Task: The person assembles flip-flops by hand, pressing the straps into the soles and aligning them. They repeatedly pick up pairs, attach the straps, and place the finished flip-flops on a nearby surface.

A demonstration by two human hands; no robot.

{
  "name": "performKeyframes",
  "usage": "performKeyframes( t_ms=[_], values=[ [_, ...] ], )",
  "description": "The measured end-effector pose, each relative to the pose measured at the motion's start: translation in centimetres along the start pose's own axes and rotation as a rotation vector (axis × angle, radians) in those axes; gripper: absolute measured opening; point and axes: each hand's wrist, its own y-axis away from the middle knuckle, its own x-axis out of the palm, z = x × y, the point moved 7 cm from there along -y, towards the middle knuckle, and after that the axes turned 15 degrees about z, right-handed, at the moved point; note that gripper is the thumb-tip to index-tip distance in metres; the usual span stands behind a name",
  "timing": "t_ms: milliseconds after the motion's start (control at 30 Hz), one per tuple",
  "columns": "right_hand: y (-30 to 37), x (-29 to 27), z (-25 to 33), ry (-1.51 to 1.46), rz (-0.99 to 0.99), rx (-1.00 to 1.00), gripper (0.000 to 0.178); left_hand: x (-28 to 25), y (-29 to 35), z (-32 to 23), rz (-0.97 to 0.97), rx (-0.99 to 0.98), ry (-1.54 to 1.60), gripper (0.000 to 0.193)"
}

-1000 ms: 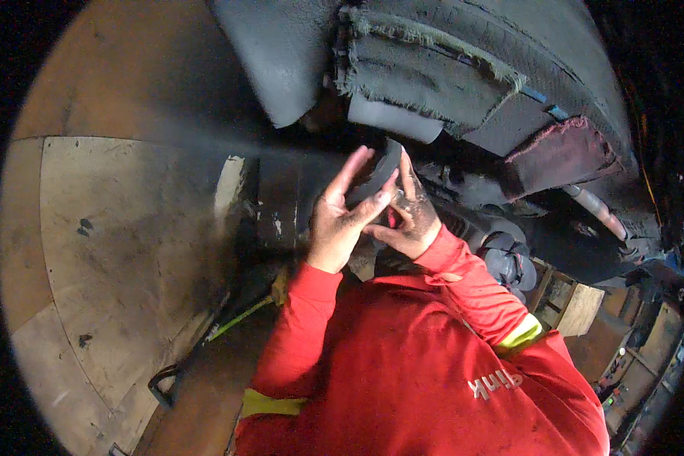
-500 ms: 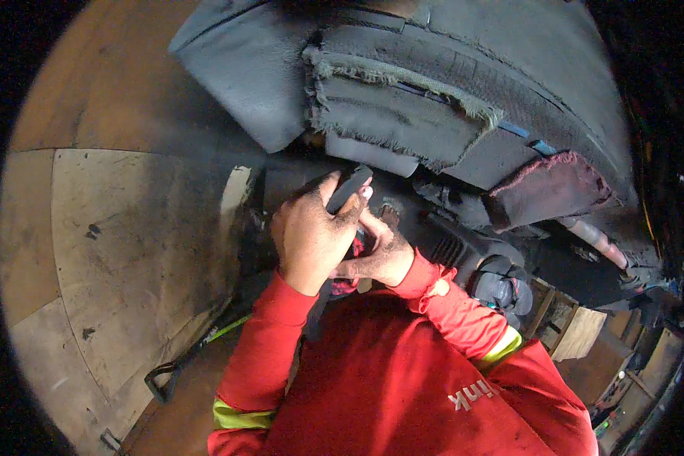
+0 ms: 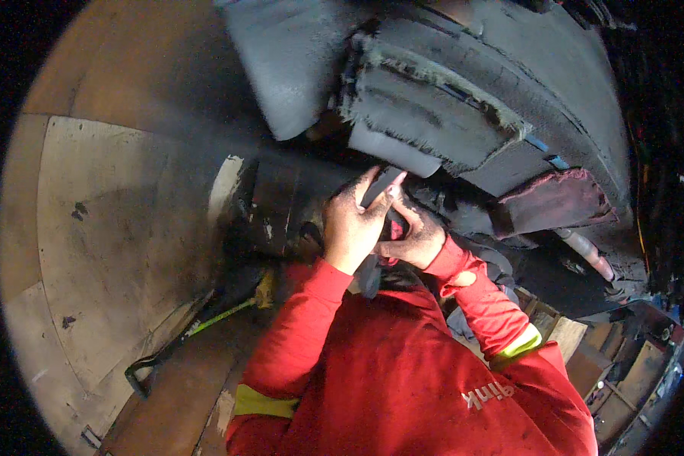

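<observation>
My left hand (image 3: pixel 348 232) is wrapped round a dark, flat-sided block-like object (image 3: pixel 381 185). Its top sticks out past my fingers and thumb. Pressed close beside it, my right hand (image 3: pixel 414 237) curls round the same place, its fingertips meeting my left thumb. Between the palms shows a red and black part (image 3: pixel 395 229); whether it belongs to the dark object I cannot tell. Dark dust covers the fingers of both hands. Just beyond them hangs a big grey padded surface (image 3: pixel 433 114) with a frayed cloth patch. My palms hide most of the held object.
A stained wooden panel (image 3: pixel 129 243) lies at the left. Below it rests a tool with a black handle and yellow-green shaft (image 3: pixel 224 318). A reddish cloth flap (image 3: pixel 558 201) and a pale tube (image 3: pixel 585 251) are at the right, above several wooden boards (image 3: pixel 631 380).
The view has shifted, and both hands appear farther right in it. They keep their hold on the dark object. More of the yellow-green tool shows at the lower left.
</observation>
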Motion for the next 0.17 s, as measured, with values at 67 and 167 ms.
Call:
performKeyframes(
  t_ms=[67, 167],
  values=[
    [0.33, 0.19, 0.19, 0.120, 0.019, -0.009, 0.099, 0.08, 0.79, 0.29, 0.012, 0.029, 0.182, 0.048],
    [0.73, 0.52, 0.74, 0.252, 0.021, -0.006, 0.098, 0.12, 1.42, 0.63, 0.041, 0.024, 0.370, 0.040]
  ],
)
